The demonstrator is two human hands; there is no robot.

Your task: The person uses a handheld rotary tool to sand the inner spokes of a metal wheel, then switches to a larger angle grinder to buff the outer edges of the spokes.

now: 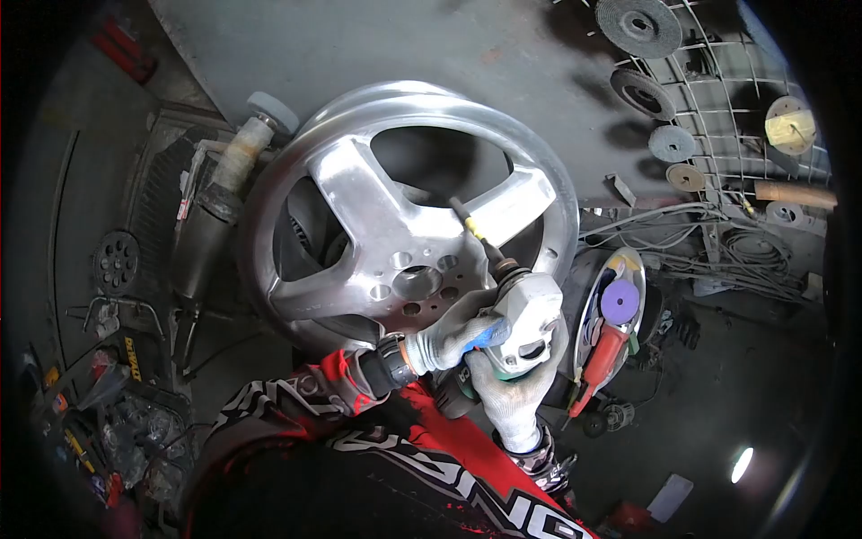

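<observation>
A bare-metal alloy wheel (359, 202) with wide spokes is tilted up in front of me, its hub holes facing me. Both my gloved hands are closed on a power grinder (530, 310) with a pale head. From its collar a thin shaft (472, 226) with a yellow band runs up, its dark tip overlapping the wheel near a right-hand spoke. My left hand (449, 341) wraps the near side of the head, fingers toward the wheel. My right hand (516, 395) grips the body from below. A dark cuff (388, 364) circles my left wrist.
Left of the wheel stands a cylindrical tool (202, 238) with a grey disc at its top. On the right, a tray (584, 346) holds a purple disc (620, 301) and a red power tool (603, 359). Abrasive discs (639, 27) hang on a wire rack; cables (754, 256) coil below.
</observation>
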